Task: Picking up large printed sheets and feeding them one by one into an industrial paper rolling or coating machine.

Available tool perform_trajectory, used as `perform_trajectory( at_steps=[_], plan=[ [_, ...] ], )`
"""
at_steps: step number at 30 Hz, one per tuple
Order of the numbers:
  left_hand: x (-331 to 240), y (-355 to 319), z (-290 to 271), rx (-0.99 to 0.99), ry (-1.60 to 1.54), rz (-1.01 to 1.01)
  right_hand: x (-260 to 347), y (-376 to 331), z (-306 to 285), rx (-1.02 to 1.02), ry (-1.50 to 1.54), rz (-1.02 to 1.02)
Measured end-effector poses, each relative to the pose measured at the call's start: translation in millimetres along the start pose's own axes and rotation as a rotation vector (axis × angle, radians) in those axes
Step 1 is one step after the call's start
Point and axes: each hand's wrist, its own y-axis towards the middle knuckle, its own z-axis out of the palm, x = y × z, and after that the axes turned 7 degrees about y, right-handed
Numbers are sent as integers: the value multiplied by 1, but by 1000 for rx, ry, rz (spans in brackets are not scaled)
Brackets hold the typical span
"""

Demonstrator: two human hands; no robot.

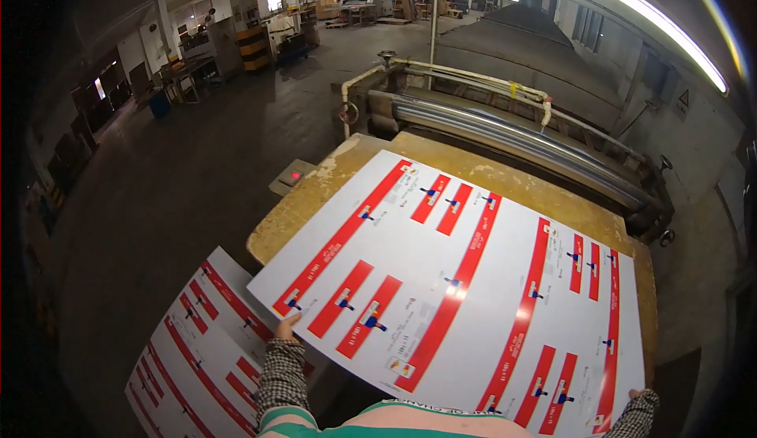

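Note:
A large white printed sheet (473,249) with red bands and small blue figures lies on a worn yellowish table (315,201), its near edge reaching past the table toward me. My left hand (289,328) is closed on the sheet's near left corner area, fingers mostly hidden underneath. At the near right corner, my right hand (637,395) grips the edge; only part of it shows beside the checked cuff. More sheets with the same print (197,343) lie lower, to the left of my left arm.
Beyond the table runs a machine with long metal rollers (512,134), framed by a pale pipe (473,75) and handwheels. A control box with a red light (295,175) sits at the table's left edge. Dark floor (189,178) stretches left toward pillars and distant equipment.

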Motion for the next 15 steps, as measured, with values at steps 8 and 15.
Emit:
perform_trajectory(
  at_steps=[8,15],
  plan=[
    [-1,20,-19,-2,133,43,-13,117,40,178,624,-75],
    [-2,16,1,-216,809,-10,-85,153,97,297,1204,-72]
  ],
)
